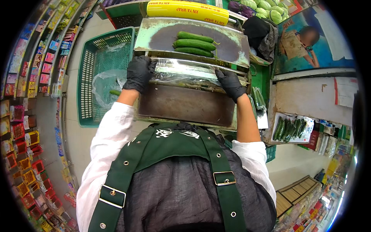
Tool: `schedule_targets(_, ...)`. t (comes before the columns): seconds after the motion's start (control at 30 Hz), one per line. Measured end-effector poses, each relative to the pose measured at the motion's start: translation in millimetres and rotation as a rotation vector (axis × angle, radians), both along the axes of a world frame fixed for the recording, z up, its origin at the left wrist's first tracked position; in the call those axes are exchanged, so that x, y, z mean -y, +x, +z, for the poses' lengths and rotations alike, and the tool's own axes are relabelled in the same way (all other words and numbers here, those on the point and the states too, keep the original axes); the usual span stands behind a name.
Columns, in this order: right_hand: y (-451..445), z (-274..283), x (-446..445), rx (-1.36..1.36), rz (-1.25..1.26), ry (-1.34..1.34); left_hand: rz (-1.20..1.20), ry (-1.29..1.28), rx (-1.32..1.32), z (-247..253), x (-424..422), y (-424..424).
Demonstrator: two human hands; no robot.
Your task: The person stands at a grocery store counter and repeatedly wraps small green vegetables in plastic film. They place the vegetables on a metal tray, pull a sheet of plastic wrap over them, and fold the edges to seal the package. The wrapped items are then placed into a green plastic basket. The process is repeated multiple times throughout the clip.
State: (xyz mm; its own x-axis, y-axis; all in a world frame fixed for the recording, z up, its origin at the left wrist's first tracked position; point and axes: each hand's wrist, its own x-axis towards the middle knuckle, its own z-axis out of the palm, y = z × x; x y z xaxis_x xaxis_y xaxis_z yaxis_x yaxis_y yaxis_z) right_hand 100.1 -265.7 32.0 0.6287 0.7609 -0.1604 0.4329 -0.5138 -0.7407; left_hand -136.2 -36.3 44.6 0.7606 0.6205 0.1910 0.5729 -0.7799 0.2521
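Observation:
A strip of clear plastic wrap (pixel 182 68) stretches across the wrapping machine in front of me. My left hand (pixel 138 71), in a black glove, has its fingers curled on the film's left end. At the other end my right hand (pixel 230 82), also gloved in black, pinches the film between thumb and fingers. Just beyond the film, three green cucumbers (pixel 194 44) lie side by side on the worn upper plate (pixel 158 37). Behind that plate sits a yellow wrap roll (pixel 187 12) with printed writing. The dark lower plate (pixel 185 104) is nearest my body.
On the left stands a green plastic crate (pixel 84 87) holding a crumpled clear bag (pixel 105 82) and part of a cucumber (pixel 115 92). Wrapped cucumbers fill a white tray (pixel 275 124) at right. Cabbages (pixel 263 5) and dark cloth (pixel 258 32) lie at the back. Snack shelves (pixel 37 63) line the left.

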Motion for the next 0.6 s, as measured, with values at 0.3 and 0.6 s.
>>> schedule_targets(0.3, -57.1, 45.0, 106.3, -0.898, -0.279, -0.243, 0.011, -1.084, -0.424, 35.5, 22.1, -88.1)
schedule_targets(0.6, 19.8, 87.0, 31.8, -0.878, 0.077, 1.174, -0.223, -1.891, 1.246, 97.7, -15.9, -2.2)
